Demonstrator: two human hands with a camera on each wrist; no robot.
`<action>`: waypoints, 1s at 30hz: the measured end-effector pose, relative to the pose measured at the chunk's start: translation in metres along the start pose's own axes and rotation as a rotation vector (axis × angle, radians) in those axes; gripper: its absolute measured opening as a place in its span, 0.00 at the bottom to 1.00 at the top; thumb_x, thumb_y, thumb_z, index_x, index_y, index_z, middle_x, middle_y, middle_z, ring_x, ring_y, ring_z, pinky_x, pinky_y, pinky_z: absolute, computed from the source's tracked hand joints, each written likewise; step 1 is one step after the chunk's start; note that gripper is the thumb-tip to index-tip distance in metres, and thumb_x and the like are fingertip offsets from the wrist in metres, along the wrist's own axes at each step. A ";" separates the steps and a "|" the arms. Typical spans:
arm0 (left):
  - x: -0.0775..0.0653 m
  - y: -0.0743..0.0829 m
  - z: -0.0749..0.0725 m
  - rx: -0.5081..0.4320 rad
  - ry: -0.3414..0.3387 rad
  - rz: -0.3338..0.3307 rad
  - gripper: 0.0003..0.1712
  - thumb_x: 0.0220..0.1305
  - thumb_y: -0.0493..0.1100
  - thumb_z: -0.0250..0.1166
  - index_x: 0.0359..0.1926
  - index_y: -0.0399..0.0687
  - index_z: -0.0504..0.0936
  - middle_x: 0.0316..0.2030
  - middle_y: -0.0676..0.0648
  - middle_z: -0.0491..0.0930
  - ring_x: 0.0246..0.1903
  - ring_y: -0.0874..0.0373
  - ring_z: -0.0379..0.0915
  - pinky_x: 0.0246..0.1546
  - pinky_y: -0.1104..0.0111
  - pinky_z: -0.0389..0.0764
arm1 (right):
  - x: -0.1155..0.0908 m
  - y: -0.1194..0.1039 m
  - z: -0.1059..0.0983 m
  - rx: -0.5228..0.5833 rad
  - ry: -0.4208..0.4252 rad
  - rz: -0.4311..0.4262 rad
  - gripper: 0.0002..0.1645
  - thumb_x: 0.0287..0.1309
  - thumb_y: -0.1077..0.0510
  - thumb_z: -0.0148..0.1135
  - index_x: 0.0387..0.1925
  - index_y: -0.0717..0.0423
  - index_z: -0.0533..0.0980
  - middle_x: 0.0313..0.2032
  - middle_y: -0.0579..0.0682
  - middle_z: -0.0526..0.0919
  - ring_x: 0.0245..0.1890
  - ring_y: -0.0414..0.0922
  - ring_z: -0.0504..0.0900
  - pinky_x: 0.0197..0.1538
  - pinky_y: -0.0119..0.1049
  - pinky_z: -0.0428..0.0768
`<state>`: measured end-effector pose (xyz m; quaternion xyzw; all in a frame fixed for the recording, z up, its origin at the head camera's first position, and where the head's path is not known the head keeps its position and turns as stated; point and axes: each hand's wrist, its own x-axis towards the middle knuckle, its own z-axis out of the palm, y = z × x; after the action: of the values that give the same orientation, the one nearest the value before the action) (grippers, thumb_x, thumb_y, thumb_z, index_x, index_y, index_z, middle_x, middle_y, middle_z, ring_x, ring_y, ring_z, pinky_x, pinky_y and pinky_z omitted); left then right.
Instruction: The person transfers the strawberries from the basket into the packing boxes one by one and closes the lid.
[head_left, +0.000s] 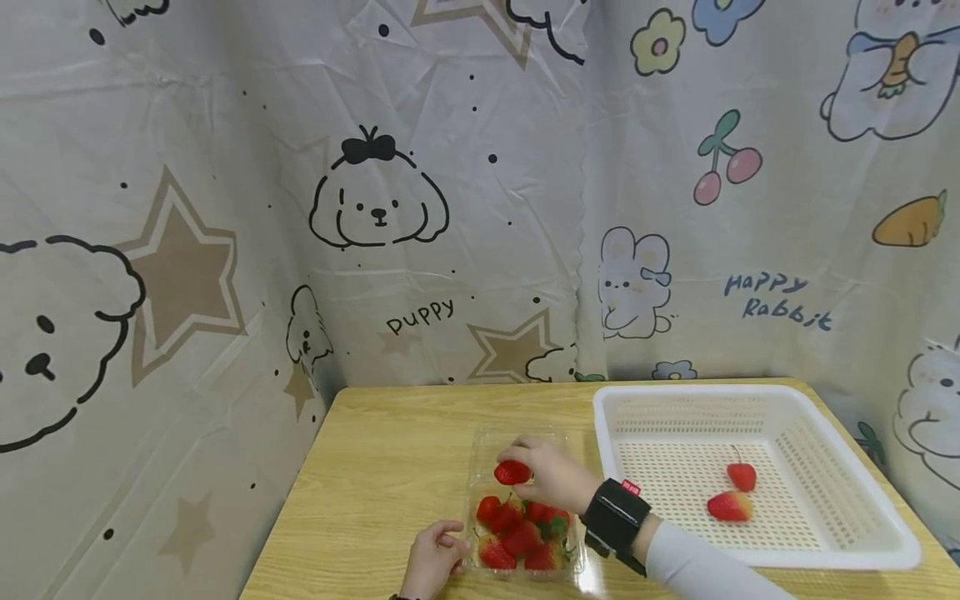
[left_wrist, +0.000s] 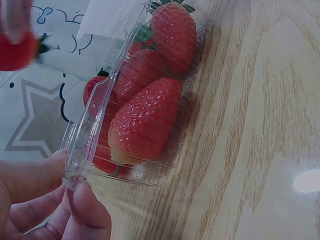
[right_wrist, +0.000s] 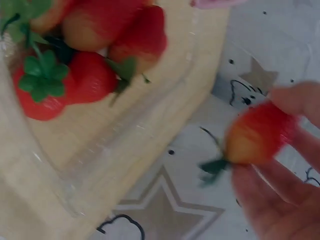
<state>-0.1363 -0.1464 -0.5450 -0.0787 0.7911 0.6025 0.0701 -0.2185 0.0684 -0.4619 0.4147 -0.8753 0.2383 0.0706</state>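
While the clear plastic punnet (head_left: pixel 525 500) is being steadied at its 7 o'clock corner by the left hand (head_left: pixel 433 558), a single strawberry (head_left: pixel 513 472) is being pinched in the grip of the right hand (head_left: pixel 553 475) above the punnet's far half. In the left wrist view, the punnet's rim (left_wrist: pixel 75 170) is being squeezed between thumb and fingers (left_wrist: pixel 90 210), so that grip is closed on the plastic. In the right wrist view, the lifted strawberry (right_wrist: pixel 257 134) is being held between curled fingertips (right_wrist: pixel 300 100), its green stalk pointing down and away from the palm. More strawberries (head_left: pixel 521 533) are being kept in the near half of the punnet, heaped against one another. At 3 o'clock from the punnet, just beside it, a white perforated basket (head_left: pixel 847 467) is being carried by the wooden surface (head_left: pixel 382 467), and two strawberries (head_left: pixel 735 492) are lying on its floor, near each other. A black wrist device (head_left: pixel 615 517) is being worn on the right forearm.
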 end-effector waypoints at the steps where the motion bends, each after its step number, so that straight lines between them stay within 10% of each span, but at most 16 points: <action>1: 0.000 0.000 0.000 -0.002 0.001 -0.001 0.18 0.53 0.31 0.63 0.44 0.23 0.73 0.21 0.49 0.72 0.17 0.64 0.69 0.21 0.68 0.78 | -0.001 0.001 0.003 0.000 -0.055 0.014 0.22 0.43 0.59 0.69 0.44 0.55 0.77 0.39 0.49 0.77 0.37 0.42 0.77 0.39 0.30 0.78; 8: -0.001 -0.001 0.001 -0.015 0.010 0.004 0.18 0.52 0.30 0.64 0.44 0.23 0.73 0.22 0.49 0.72 0.17 0.64 0.69 0.20 0.70 0.78 | -0.012 0.004 0.022 0.068 -0.320 0.144 0.19 0.40 0.61 0.70 0.39 0.57 0.78 0.34 0.49 0.77 0.33 0.41 0.75 0.35 0.31 0.76; 30: -0.001 -0.002 0.001 -0.014 0.010 0.019 0.18 0.53 0.31 0.63 0.44 0.23 0.73 0.22 0.49 0.72 0.17 0.63 0.69 0.20 0.69 0.78 | -0.024 0.009 0.041 -0.037 -0.335 0.195 0.22 0.33 0.57 0.74 0.36 0.52 0.77 0.30 0.44 0.73 0.30 0.42 0.74 0.32 0.33 0.74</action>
<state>-0.1352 -0.1460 -0.5465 -0.0746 0.7878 0.6084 0.0597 -0.2066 0.0707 -0.5092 0.3603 -0.9152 0.1556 -0.0919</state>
